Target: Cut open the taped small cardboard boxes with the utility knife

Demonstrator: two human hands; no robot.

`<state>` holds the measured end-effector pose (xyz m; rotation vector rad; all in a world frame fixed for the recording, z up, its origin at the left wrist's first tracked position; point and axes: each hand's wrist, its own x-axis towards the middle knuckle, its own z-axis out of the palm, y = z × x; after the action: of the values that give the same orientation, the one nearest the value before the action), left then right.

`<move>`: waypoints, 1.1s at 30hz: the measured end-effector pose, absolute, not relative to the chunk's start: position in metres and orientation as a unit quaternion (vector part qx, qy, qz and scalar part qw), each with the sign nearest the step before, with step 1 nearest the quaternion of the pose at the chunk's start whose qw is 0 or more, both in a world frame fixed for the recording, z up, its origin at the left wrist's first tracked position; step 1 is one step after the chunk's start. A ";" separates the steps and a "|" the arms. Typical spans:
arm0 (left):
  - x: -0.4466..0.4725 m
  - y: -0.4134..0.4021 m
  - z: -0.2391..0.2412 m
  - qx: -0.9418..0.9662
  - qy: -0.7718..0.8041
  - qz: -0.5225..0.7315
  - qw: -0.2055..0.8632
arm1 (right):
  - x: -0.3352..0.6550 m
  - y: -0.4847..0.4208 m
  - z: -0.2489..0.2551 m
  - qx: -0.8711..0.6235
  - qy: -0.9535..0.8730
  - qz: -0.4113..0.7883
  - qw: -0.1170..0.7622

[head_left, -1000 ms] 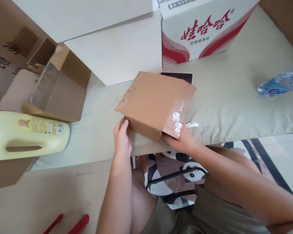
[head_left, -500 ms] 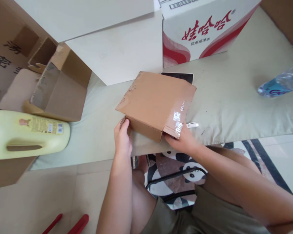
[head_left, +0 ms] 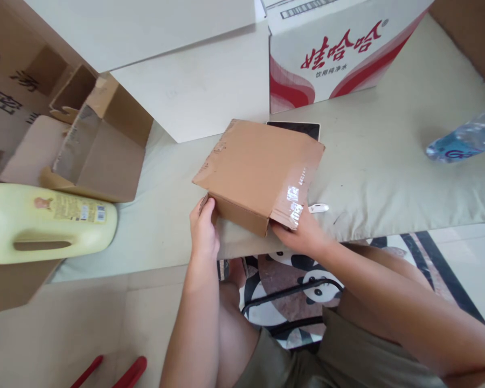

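Observation:
A small brown cardboard box (head_left: 258,167) with clear tape on its near right flap rests tilted on a pale green padded surface (head_left: 388,178). My left hand (head_left: 204,229) grips the box's near left corner, fingers curled on its edge. My right hand (head_left: 303,234) holds the near right corner under the taped flap. A dark tablet (head_left: 295,126) lies partly hidden behind the box.
A white and red printed carton (head_left: 327,54) stands at the back. An open brown box (head_left: 97,145) and a pale yellow jug (head_left: 44,223) lie at left. A water bottle (head_left: 464,141) lies at right. Red handles (head_left: 113,372) show at the bottom. A small white object (head_left: 318,207) sits beside my right hand.

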<state>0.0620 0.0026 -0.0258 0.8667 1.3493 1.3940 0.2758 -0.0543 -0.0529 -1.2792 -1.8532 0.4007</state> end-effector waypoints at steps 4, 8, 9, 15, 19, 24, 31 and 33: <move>0.062 0.002 -0.026 0.365 0.554 0.569 0.486 | 0.275 -0.054 -0.051 -0.508 -0.733 0.165 0.422; 0.063 0.003 -0.025 0.354 0.556 0.571 0.490 | 0.275 -0.053 -0.050 -0.504 -0.728 0.171 0.433; 0.063 0.003 -0.024 0.349 0.557 0.573 0.490 | 0.275 -0.053 -0.050 -0.500 -0.727 0.173 0.437; 0.063 0.002 -0.024 0.332 0.558 0.583 0.489 | 0.279 -0.051 -0.044 -0.487 -0.728 0.195 0.441; 0.062 0.002 -0.023 0.339 0.542 0.589 0.494 | 0.283 -0.050 -0.042 -0.484 -0.731 0.213 0.432; 0.063 0.001 -0.020 0.332 0.532 0.604 0.492 | 0.285 -0.050 -0.043 -0.488 -0.740 0.210 0.413; 0.061 0.004 -0.014 0.234 0.501 0.639 0.534 | 0.282 -0.056 -0.039 -0.549 -0.647 0.246 0.468; 0.060 0.006 -0.014 0.199 0.504 0.642 0.542 | 0.281 -0.057 -0.040 -0.531 -0.631 0.285 0.489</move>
<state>0.0597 0.0055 -0.0144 0.4717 1.1976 1.5243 0.2812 -0.0565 -0.0398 -1.2915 -1.5328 0.6922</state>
